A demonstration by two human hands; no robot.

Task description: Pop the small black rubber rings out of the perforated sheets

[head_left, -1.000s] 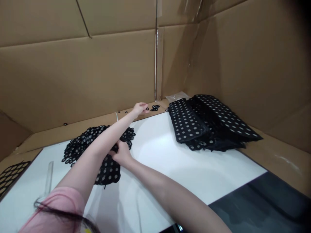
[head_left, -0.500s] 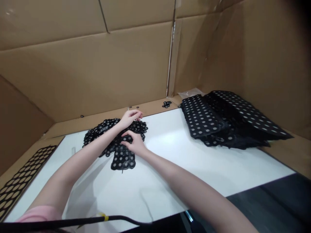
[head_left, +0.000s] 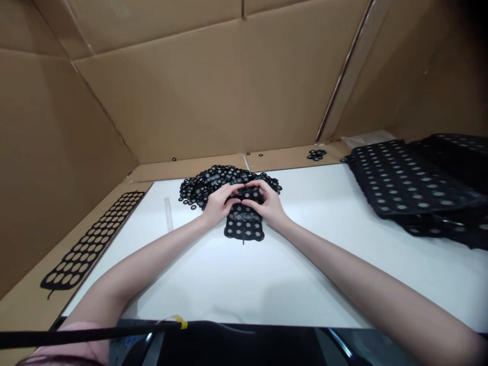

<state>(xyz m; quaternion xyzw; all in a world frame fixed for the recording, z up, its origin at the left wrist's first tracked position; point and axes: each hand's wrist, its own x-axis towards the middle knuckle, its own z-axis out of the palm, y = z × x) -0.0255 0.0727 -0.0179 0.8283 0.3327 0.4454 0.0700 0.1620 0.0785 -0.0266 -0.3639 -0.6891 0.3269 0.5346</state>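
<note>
A small black rubber sheet (head_left: 244, 230) with rows of pale round spots lies on the white board, its lower end and a thin tail pointing towards me. My left hand (head_left: 220, 204) holds its left side, thumb and fingers curled over the surface. Opposite it, my right hand (head_left: 268, 202) grips the right side in the same way, the fingertips of both hands nearly meeting. Behind and to the left of the hands is a heap of small black rings (head_left: 208, 182); my hands partly cover it and the sheet's upper part.
Stacked black spotted sheets (head_left: 404, 178) lie at the right. A punched-out black sheet (head_left: 95, 239) rests on cardboard at the left, near a clear strip (head_left: 168, 214). Several loose rings (head_left: 316, 154) sit along the back. Cardboard walls (head_left: 213, 91) enclose the white board (head_left: 305, 269).
The view has turned left. My left hand has come down from above the ring heap to the sheet's left side, and my right hand now grips the right side.
</note>
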